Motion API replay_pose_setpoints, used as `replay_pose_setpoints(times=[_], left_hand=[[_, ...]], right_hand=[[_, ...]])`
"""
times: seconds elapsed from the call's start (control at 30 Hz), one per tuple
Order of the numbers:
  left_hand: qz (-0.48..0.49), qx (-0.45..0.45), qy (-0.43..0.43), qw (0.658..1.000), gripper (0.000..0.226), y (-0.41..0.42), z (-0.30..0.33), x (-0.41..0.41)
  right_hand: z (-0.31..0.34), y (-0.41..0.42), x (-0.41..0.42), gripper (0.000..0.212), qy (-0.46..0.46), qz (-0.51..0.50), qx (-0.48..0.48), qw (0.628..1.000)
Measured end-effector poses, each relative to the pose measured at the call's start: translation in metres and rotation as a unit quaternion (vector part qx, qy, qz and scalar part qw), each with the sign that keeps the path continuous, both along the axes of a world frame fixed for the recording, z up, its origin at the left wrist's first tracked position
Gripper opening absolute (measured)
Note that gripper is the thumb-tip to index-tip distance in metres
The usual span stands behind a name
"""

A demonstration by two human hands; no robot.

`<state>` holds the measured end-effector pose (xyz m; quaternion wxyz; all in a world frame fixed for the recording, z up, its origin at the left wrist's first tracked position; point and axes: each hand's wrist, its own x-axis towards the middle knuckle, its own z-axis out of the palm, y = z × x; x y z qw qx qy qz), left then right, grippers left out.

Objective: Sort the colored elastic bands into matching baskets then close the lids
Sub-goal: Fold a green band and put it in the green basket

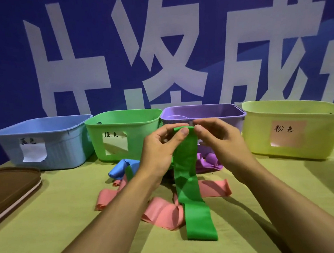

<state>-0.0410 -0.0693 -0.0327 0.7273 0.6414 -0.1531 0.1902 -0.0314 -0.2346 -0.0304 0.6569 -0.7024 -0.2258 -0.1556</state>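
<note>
While hands pinch the green band [189, 186], labels read 绿色 (粉色 too).

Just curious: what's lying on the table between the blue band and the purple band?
In the head view, the green band hangs there, pinched at its top by the left hand and right hand, between the blue band and the purple band.

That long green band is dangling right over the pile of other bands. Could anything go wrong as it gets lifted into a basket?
Possibly. Both the left hand and right hand pinch only the top edge of the green band, so it might slip. Its hanging tail lies across the pink bands and could drag one along. The green basket and purple basket sit side by side, so a loose drop might land in the wrong one.
</note>
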Motion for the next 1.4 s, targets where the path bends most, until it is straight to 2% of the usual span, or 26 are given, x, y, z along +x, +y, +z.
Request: replay_pose_setpoints(times=[0.2,0.37,0.83,1.0,1.17,1.4], left_hand=[[-0.028,0.024,-0.010,0.999,0.018,0.002,-0.007,0.000],[-0.003,0.040,-0.019,0.999,0.022,0.007,-0.009,0.000],[0.012,-0.007,-0.011,1.000,0.021,0.005,-0.008,-0.004],[0.018,-0.019,-0.021,0.999,0.022,0.004,-0.007,-0.004],[0.015,-0.012,-0.025,0.999,0.020,0.004,-0.007,-0.005],[0.010,-0.007,-0.012,1.000,0.021,0.006,-0.007,-0.005]], right_hand=[[-0.006,0.003,0.002,0.022,-0.021,-0.013,-0.016,1.000],[-0.008,0.005,0.000,0.010,-0.033,-0.031,0.012,0.999],[-0.011,0.007,0.001,0.012,-0.030,-0.024,0.017,0.999],[-0.008,0.011,-0.002,0.023,-0.007,-0.027,0.033,0.999],[-0.009,0.010,-0.001,0.013,-0.019,-0.037,0.030,0.999],[-0.010,0.009,0.000,0.010,-0.039,-0.055,0.008,0.998]])
